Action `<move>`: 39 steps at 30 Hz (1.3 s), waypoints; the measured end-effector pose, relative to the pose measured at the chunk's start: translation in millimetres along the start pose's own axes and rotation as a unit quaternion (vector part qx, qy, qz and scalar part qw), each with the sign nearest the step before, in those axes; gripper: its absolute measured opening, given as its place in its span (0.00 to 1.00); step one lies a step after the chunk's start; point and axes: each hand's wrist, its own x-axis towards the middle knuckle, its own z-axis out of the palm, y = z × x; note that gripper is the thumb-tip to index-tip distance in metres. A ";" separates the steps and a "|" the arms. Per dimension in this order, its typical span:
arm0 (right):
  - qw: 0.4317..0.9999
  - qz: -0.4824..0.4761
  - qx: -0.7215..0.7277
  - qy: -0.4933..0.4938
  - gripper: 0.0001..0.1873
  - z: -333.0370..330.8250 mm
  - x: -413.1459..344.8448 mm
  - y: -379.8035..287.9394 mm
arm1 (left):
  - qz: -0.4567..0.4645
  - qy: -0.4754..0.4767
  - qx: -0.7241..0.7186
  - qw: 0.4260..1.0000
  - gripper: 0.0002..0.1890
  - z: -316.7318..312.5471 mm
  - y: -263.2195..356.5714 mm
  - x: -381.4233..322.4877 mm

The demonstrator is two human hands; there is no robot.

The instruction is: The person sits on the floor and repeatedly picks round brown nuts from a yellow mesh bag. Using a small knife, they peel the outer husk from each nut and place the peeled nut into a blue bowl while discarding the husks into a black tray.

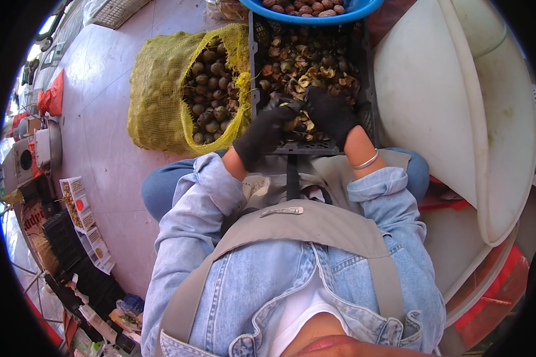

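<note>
Both hands wear black gloves and are over a black plastic crate [370,89] of peeled husks [303,76] and dark round nuts. My left hand [270,127] is curled round a small dark thing with a yellow-green spot, seemingly a husked nut [284,104], mostly hidden by the fingers. Close beside it, my right hand [332,114] has bent fingers near the same spot; whether they pinch anything is hidden. A yellow mesh sack [156,98] lies left of the crate, its mouth showing unpeeled round brown nuts [212,89]. Reddish-brown wrinkled nuts [317,7] fill a blue basin [295,18] at the crate's far end.
Large white plastic tubs or lids [429,89] lean close on the right, with a red container [496,290] below. Pale floor [111,134] shows to the left. Beyond it are a red bag [51,96], printed cartons [78,203] and black crates [71,241]. A light basket [116,12] stands at the top left.
</note>
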 end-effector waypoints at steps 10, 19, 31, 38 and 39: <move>0.973 0.057 0.203 0.093 0.10 -21.9 6.3 -23.8 | 0.335 -0.001 0.458 0.823 0.17 -9.9 37.6 7.7; 0.987 -0.114 0.075 0.087 0.08 -4.7 -3.3 -41.9 | 0.405 -0.011 0.440 0.801 0.20 -16.6 33.2 7.6; 0.981 -0.063 0.155 0.097 0.13 -4.9 -6.4 -41.8 | 0.233 -0.068 0.209 0.947 0.23 -7.0 37.7 -2.9; 0.978 -0.111 -0.018 0.174 0.17 -2.8 4.4 -10.8 | 0.349 -0.068 0.440 0.825 0.15 -6.4 30.5 2.8; 0.978 -0.093 0.052 0.178 0.17 -1.8 3.8 -6.4 | 0.299 -0.045 0.377 0.875 0.17 -7.7 23.2 5.5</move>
